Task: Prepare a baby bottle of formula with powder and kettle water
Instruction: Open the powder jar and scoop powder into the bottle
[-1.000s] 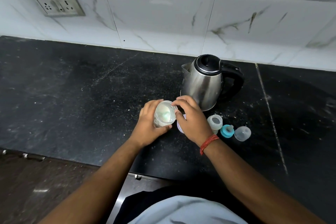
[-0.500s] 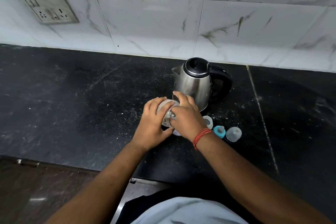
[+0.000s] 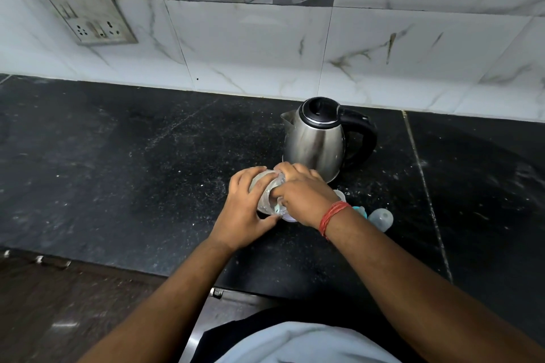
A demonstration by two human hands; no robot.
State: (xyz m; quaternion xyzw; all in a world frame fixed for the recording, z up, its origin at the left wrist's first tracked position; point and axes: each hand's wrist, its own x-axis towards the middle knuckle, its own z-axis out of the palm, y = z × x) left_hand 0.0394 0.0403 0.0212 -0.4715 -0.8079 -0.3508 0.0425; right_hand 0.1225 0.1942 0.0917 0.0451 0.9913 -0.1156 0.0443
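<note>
My left hand is wrapped around a clear plastic jar with whitish contents. It holds the jar tilted just above the black counter. My right hand is closed over the jar's mouth, fingertips at or inside the rim; anything pinched between them is hidden. A steel kettle with a black lid and handle stands right behind both hands. A white lid peeks out under my right hand.
To the right of my right wrist lie a white round piece, a teal bottle ring and a clear cap. A tiled wall with a socket plate backs the counter. The counter's front edge is near my body.
The jar stood upright with its open mouth facing up; now it is tipped over toward my right hand, which has closed over its mouth. The view has shifted slightly.
</note>
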